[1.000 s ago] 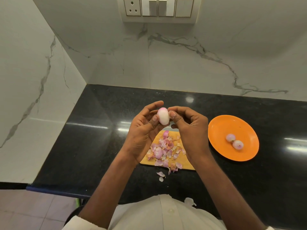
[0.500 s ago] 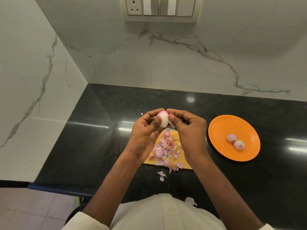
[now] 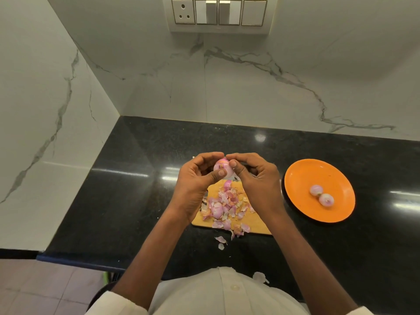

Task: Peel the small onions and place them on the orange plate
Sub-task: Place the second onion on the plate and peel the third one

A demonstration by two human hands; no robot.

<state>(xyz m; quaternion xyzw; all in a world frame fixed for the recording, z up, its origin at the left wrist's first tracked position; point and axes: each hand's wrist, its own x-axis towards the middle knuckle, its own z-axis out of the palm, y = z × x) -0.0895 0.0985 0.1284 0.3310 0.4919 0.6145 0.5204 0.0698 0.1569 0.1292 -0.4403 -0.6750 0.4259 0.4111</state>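
Note:
A small pale pink onion [image 3: 223, 167] is pinched between the fingertips of both hands above the far end of a wooden cutting board [image 3: 256, 221]. My left hand [image 3: 196, 185] grips it from the left with thumb and fingers. My right hand [image 3: 256, 185] holds it from the right, thumb on its front. The board carries a heap of pink onion skins [image 3: 229, 205] and one unpeeled small onion [image 3: 217, 210]. To the right lies the orange plate [image 3: 302, 178] with two peeled onions [image 3: 321, 195] on it, touching each other.
The black stone counter [image 3: 136, 189] runs to a front edge at the lower left, with floor tiles beyond. A few skin flakes [image 3: 221, 242] lie on the counter in front of the board. Marble walls close the back and left; a switch panel [image 3: 218, 12] hangs above.
Both hands have lowered slightly with the onion and closed in around it, so less of the onion shows. The plate and the board have not changed.

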